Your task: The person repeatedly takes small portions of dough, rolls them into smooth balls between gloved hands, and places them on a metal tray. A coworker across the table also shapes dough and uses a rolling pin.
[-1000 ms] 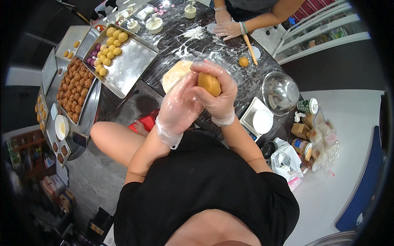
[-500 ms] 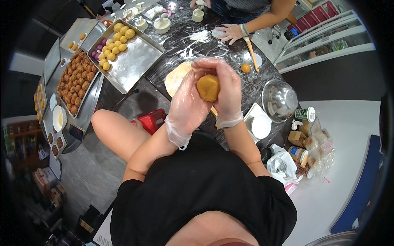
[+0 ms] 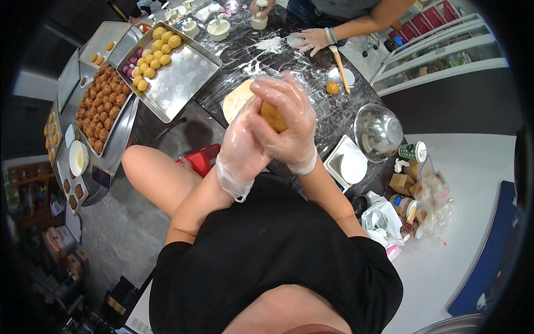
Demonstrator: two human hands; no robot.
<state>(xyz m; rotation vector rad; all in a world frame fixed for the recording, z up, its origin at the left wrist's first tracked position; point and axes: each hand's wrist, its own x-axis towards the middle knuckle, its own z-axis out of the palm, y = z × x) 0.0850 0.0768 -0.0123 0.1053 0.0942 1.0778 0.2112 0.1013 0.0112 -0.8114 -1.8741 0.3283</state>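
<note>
Both of my hands wear clear plastic gloves and are cupped together over the table. Between the palms sits a golden-brown dough ball [image 3: 273,116], partly hidden by fingers. My left hand [image 3: 243,140] lies beneath and to the left of it, supporting it. My right hand [image 3: 295,125] wraps over it from the right, fingers curled around. Just beyond my left hand, a flat pale round [image 3: 236,102] of dough or paper lies on the dark marbled table [image 3: 233,70], partly covered by the hands.
A metal tray [image 3: 192,80] of yellow and purple balls stands left, near a tray of brown balls [image 3: 103,108]. Right are a steel bowl [image 3: 379,132], a white scale [image 3: 349,165], a rolling pin [image 3: 340,68] and an orange ball [image 3: 332,87]. Opposite, a co-worker's gloved hand [image 3: 311,40] rests on the table.
My right hand has closed over the dough ball, covering more of it, and both hands have shifted slightly left. The co-worker's other hand now grips a white plunger-type mould.
</note>
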